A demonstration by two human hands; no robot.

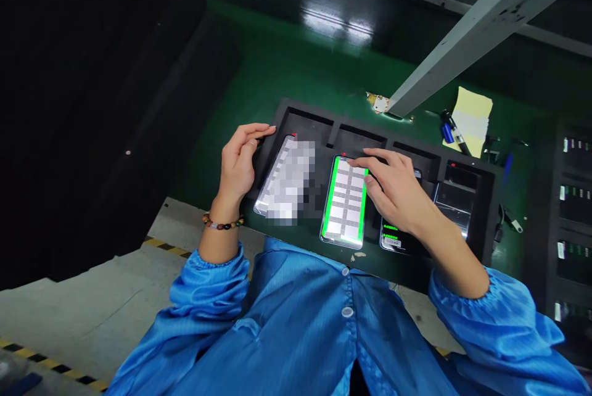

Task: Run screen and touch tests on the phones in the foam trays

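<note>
No text can be read: green lettering on dark phone screen (pixel 391 229), marks on green-edged phone screen (pixel 343 202) too small to be made out.

There are one left hand (pixel 238 165), one right hand (pixel 398 191), two trays (pixel 308 126), four phones (pixel 345 202) in the near tray and at least four in the other, one table (pixel 282 63), one post (pixel 462 38), one black pen (pixel 457 137), one bracelet (pixel 222 224) and two buttons (pixel 347 312).

Green bench (pixel 259 75): grey metal post (pixel 453 32) in from far edge; rightward, yellow-and-white paper (pixel 472 113), black-and-white marker (pixel 457 136) over paper's left edge.
</note>
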